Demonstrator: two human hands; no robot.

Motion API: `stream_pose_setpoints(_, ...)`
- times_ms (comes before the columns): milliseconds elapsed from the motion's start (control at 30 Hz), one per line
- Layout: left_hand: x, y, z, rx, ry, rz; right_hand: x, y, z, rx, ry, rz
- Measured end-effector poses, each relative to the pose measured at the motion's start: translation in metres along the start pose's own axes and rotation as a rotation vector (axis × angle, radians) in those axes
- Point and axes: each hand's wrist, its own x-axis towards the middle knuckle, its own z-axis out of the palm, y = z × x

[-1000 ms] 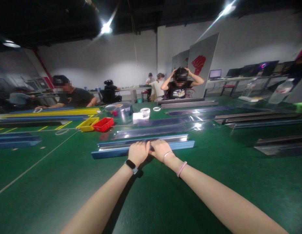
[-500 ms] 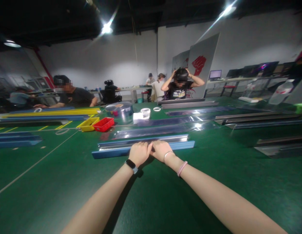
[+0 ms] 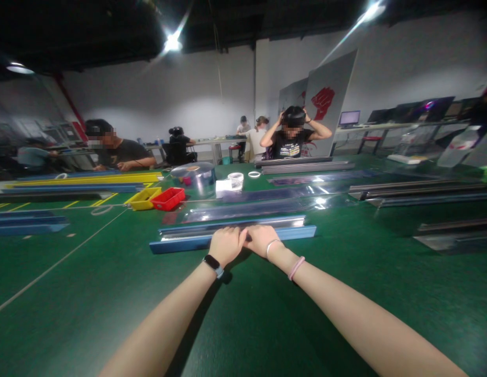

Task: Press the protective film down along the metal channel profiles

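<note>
Gripping the middle of a long blue rail (image 3: pixel 176 245), the left hand (image 3: pixel 227 245) and right hand (image 3: pixel 263 240) sit knuckle to knuckle. Both are curled shut over the rail's near edge, with the fingertips hidden behind the knuckles. The rail lies crosswise on the green table (image 3: pixel 110 298), and a silvery metal channel (image 3: pixel 188 231) rests along its far side, touching it. A black watch (image 3: pixel 212 263) is on the left wrist and a pink band (image 3: pixel 296 267) on the right forearm.

Nothing lies between the camera and the rail except the two forearms. Just beyond the rail a clear film sheet (image 3: pixel 247 209) is spread flat and shines under the lamps. Beyond the rail's left end stand a red bin (image 3: pixel 168 198) and a yellow bin (image 3: pixel 143 199), touching side by side. What they contain cannot be made out from this angle. Farther behind the rail are a big roll of clear film (image 3: pixel 193 178), a white tape roll (image 3: pixel 236 179) and a white ring (image 3: pixel 254 174). More long metal strips (image 3: pixel 404 189) lie well off to the right of the rail.

Across the table, far behind the rail, a seated person (image 3: pixel 292 137) has both hands raised to a headset. Another person (image 3: pixel 118 152) leans on the table far to the rail's left.
</note>
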Motion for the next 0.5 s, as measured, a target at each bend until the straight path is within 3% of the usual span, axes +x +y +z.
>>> stream_pose_setpoints(500,0.0006,0.003,-0.0034,-0.012,-0.032,-0.024,-0.0044,-0.0046,0.0004,-0.021,0.016,0.007)
